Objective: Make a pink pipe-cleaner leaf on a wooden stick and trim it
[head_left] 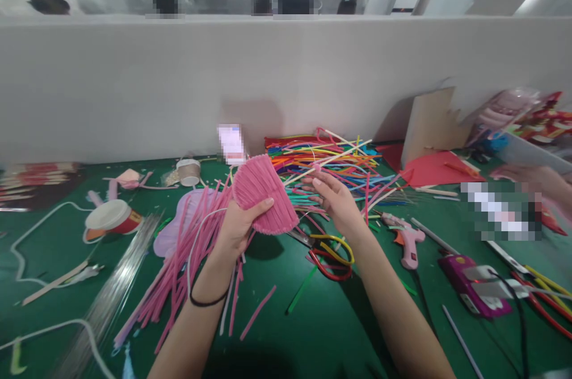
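My left hand (pixel 238 225) grips a half-round pink panel (pixel 261 185) made of pipe cleaners laid side by side, thumb on its front face. To the right of the panel, my right hand (pixel 336 201) is raised with its fingertips drawn together; what they hold is too small to make out. Behind that hand lies a heap of multicoloured pipe cleaners (pixel 353 158). A bundle of pink pipe cleaners (pixel 179 272) spreads out below my left hand. Scissors with yellow and red handles (pixel 331 254) lie on the green table (pixel 277 349) between my forearms.
A pink glue gun (pixel 406 239) and a purple power strip (pixel 476 286) with cables lie at right. Another person's hand (pixel 540 185) reaches in there. At left are a paper cup (pixel 114 217), clear sticks (pixel 120 277) and a white cable (pixel 18 254). A white partition (pixel 179 81) stands behind.
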`<act>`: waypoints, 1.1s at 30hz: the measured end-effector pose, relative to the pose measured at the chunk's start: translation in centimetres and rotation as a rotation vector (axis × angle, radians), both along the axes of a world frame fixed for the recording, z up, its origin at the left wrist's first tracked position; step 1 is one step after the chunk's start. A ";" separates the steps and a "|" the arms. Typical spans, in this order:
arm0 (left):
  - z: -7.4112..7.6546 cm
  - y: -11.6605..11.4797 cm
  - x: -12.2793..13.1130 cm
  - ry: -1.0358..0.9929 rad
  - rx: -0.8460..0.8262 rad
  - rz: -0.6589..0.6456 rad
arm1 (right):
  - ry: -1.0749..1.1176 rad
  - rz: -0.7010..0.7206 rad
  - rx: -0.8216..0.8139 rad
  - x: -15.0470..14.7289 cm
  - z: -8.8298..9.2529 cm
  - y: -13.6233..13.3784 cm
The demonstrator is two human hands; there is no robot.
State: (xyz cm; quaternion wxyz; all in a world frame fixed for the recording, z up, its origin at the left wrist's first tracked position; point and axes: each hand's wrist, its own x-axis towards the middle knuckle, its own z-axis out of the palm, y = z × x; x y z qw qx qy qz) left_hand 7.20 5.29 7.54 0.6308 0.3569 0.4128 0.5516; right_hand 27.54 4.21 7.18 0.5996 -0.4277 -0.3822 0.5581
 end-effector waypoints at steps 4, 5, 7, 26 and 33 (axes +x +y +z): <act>-0.1 0.0 0.2 0.013 -0.028 -0.030 | 0.084 0.018 -0.049 0.3 0.2 0.0; -0.2 0.0 0.3 0.010 -0.023 -0.032 | 0.099 0.012 -0.066 0.4 0.3 0.0; -0.2 0.0 0.3 0.006 -0.002 -0.027 | 0.122 0.007 -0.095 0.6 0.3 0.1; -0.3 -0.5 0.6 0.197 0.078 -0.147 | 0.133 0.006 -0.162 1.4 0.5 0.0; -0.5 -0.3 0.4 0.191 0.075 -0.198 | 0.171 -0.005 -0.161 1.3 0.5 0.0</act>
